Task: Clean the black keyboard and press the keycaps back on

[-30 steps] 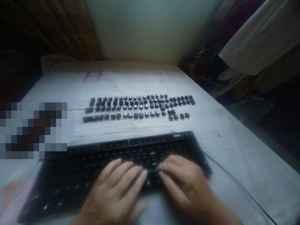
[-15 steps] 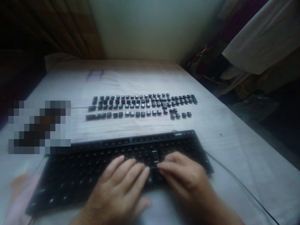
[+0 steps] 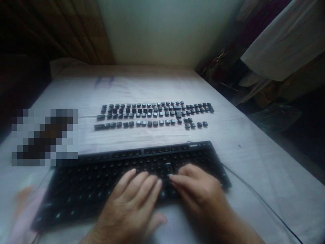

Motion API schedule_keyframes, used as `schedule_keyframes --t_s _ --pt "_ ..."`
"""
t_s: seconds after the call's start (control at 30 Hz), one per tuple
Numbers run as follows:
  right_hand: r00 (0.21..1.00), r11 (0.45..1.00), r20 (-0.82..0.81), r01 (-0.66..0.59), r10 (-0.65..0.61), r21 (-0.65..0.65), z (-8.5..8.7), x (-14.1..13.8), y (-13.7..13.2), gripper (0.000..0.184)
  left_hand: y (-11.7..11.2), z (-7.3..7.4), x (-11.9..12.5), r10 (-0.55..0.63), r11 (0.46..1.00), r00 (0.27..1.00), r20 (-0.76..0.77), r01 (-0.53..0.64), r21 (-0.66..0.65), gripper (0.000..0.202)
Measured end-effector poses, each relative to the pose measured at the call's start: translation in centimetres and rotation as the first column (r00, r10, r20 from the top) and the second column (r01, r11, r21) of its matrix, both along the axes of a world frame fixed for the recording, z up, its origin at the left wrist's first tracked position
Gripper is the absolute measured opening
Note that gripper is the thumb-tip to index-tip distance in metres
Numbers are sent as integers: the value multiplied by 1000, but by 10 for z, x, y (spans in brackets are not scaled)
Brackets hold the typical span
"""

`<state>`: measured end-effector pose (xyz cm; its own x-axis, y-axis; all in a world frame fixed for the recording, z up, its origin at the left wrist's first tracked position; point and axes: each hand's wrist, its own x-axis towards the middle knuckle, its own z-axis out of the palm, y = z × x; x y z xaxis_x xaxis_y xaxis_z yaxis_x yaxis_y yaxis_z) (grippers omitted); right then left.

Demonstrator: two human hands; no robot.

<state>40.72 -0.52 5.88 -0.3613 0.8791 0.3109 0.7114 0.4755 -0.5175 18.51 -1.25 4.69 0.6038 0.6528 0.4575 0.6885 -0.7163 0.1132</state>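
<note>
A black keyboard [image 3: 83, 184] lies across the near part of the cloth, with most of its key posts bare. My left hand [image 3: 134, 200] rests flat over its lower middle, fingers stretched out side by side and the thumb apart at the near edge. To the right, my right hand [image 3: 200, 189] is closed in a pinch low on the keyboard, beside the fingertips of the left. Whatever is between those fingers is hidden. Beyond the keyboard, several black keycaps [image 3: 149, 123] are laid out in rows on the cloth.
A white cloth [image 3: 142, 81] covers the surface, which ends at a pale wall [image 3: 162, 30]. One dark cable [image 3: 256, 189] runs off to the near right. At the left is a pixelated patch [image 3: 45, 135]. Fabric [image 3: 284, 44] hangs at the right.
Both hands keep nearly the same pose on the keyboard. The view has shifted very slightly, and the keycap rows look unchanged.
</note>
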Motion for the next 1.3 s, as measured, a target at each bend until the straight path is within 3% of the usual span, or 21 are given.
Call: schedule_keyframes --t_s 0.2,0.43,0.67,1.0,1.3 --pt "999 987 -31 17 -22 -161 6 0 5 18 2 4 4 7 1000 1000 -10 -6 15 45" --pt "993 907 55 118 -105 -404 16 -2 19 17 -2 3 6 -22 997 999 -49 26 75 48" --pt "988 918 145 110 -58 -381 19 -4 22 17 2 0 8 -56 996 998 -22 57 61 41" --pt "993 891 -46 79 -111 -447 23 4 22 14 11 11 -2 20 1000 988 151 -17 -19 37" --pt "988 925 -153 -49 -10 -377 14 9 17 21 14 13 -6 43 997 989 143 -33 -72 35"
